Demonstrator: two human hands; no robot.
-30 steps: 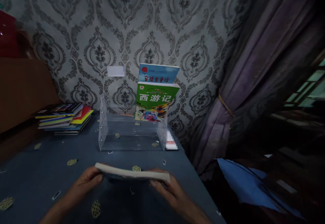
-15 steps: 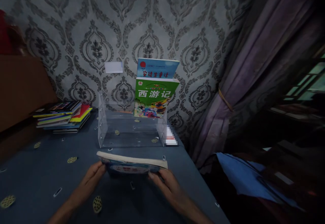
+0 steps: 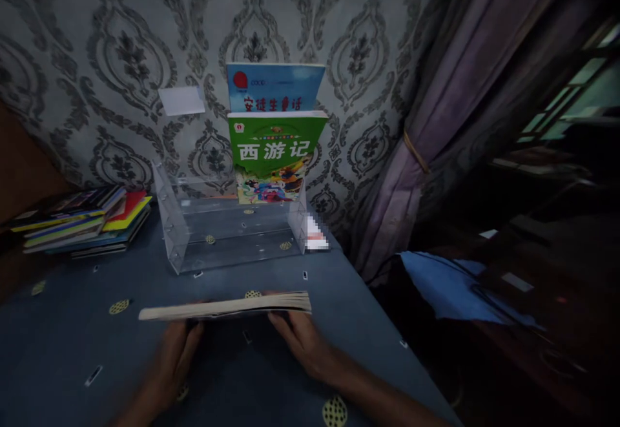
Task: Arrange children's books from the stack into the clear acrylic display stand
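Two books (image 3: 274, 156) already standing in the clear rack (image 3: 232, 233). Third book (image 3: 227, 305) not in yet, held flat over the desk (image 3: 72, 336), left hand (image 3: 179, 356) and right hand (image 3: 300, 343) fingers closed on its ends.

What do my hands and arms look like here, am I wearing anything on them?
Both are bare: no gloves, no sleeves on the forearms in view, and no rings, watch or bracelet that the dim light lets me see on the left hand or the right hand.
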